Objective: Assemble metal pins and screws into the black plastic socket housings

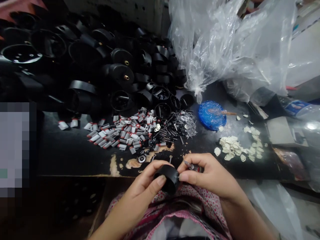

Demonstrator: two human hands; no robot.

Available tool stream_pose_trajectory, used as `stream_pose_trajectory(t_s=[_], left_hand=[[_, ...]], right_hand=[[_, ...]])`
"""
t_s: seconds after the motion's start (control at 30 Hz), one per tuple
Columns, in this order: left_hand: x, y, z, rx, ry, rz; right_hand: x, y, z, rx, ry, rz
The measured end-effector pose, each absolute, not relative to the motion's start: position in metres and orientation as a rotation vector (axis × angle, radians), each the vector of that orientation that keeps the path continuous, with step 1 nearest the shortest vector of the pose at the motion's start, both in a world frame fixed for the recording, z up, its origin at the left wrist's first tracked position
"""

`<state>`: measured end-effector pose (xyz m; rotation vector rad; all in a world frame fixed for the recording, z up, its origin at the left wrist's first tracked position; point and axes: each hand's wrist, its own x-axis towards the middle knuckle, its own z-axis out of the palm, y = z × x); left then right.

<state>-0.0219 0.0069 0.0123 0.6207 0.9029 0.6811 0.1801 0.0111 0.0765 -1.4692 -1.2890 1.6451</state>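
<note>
A black round cup-like part is gripped by my left hand, its thumb on the rim and its fingers behind. At the cup's right side, my right hand pinches something too small to make out with thumb and forefinger. A small tool with a pointed grey tip also lies within the right hand. Just beyond the hands, a small round metal piece rests near the table's front edge. Grey cylinders with red ends lie heaped further back, beside springs and thin metal pieces.
Many black round housings are piled at the back left. Right of centre are a blue lid-like dish and flat cream-coloured plates. Clear plastic bags hang behind. A white box and a bottle stand at the right.
</note>
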Motion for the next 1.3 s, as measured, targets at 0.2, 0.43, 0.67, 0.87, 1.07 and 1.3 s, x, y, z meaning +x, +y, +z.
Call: stream_pose_trajectory(t_s=[0.2,0.43,0.67,0.87,1.07,1.3], left_hand=[[-0.017,0.011,0.015,0.345,0.944,0.817],[-0.019,0.016,0.016,0.300,1.050,1.087],[-0.017,0.018,0.016,0.315,1.007,1.050],[-0.017,0.017,0.015,0.317,0.996,1.052],[-0.017,0.015,0.013,0.323,0.996,1.059],[-0.009,0.019,0.021,0.245,0.931,1.042]], right_hand=[[0.169,0.021,0.062,-1.723,-1.701,1.125],[0.152,0.037,0.038,-1.927,-2.215,0.297],[0.162,0.039,0.037,-1.956,-2.109,0.472],[0.171,0.029,0.039,-1.938,-2.034,0.423],[0.157,0.028,0.037,-1.893,-2.251,0.395],[0.154,0.019,0.045,-1.608,-1.963,0.577]])
